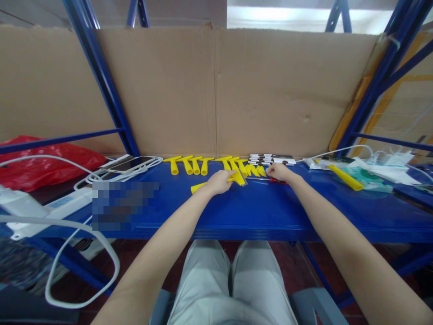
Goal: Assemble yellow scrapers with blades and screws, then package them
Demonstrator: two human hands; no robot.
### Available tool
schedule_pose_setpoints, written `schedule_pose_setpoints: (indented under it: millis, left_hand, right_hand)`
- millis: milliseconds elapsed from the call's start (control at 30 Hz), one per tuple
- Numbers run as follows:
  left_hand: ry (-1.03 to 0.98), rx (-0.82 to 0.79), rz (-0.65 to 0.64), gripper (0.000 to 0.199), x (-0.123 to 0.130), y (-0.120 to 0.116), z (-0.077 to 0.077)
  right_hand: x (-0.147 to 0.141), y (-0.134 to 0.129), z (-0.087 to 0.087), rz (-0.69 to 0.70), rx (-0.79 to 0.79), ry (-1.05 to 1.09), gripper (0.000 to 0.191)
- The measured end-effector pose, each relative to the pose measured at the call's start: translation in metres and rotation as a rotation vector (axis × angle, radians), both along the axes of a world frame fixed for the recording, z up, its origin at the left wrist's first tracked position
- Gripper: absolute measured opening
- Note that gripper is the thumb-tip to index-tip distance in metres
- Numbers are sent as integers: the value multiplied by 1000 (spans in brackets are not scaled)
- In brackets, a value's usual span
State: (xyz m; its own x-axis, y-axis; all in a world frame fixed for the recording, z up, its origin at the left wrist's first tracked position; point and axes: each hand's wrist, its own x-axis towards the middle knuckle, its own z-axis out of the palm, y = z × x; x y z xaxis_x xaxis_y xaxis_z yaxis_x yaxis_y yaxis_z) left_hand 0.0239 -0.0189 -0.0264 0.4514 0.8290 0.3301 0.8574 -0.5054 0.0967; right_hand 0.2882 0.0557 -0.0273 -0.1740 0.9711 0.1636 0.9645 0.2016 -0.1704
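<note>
My left hand (pixel 219 181) is closed around a yellow scraper (pixel 238 178), its wide head to the right and its handle end out on the left. A thin strip shows along the head's edge. My right hand (pixel 279 172) has its fingers drawn together by some small yellow pieces (pixel 255 170); what they pinch is too small to make out. Just below that hand lies a screwdriver (pixel 275 180) with a red handle and a thin shaft pointing left. Behind my hands, several yellow T-shaped scrapers (pixel 188 166) stand in a row.
Black-and-white packets (pixel 270 159) lie against the cardboard wall (pixel 216 90). On the right of the blue table (pixel 250 212) are plastic bags and a yellow handle (pixel 345 178). At left lie a white power strip (pixel 67 203), cables, a phone-like slab (pixel 131 164) and a red bag (pixel 47 158).
</note>
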Motion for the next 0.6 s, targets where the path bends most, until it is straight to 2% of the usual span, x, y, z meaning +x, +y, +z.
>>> schedule_pose_setpoints:
  millis: [367, 500, 600]
  left_hand:
    - [10, -4, -5, 48, 1, -2, 1]
    - [17, 2, -13, 46, 2, -2, 0]
    - [27, 3, -15, 46, 4, -3, 0]
  right_hand:
    - [8, 0, -3, -50, -103, 92, 13]
    - [7, -1, -5, -84, -78, 94, 16]
    - [2, -4, -1, -109, 21, 122, 18]
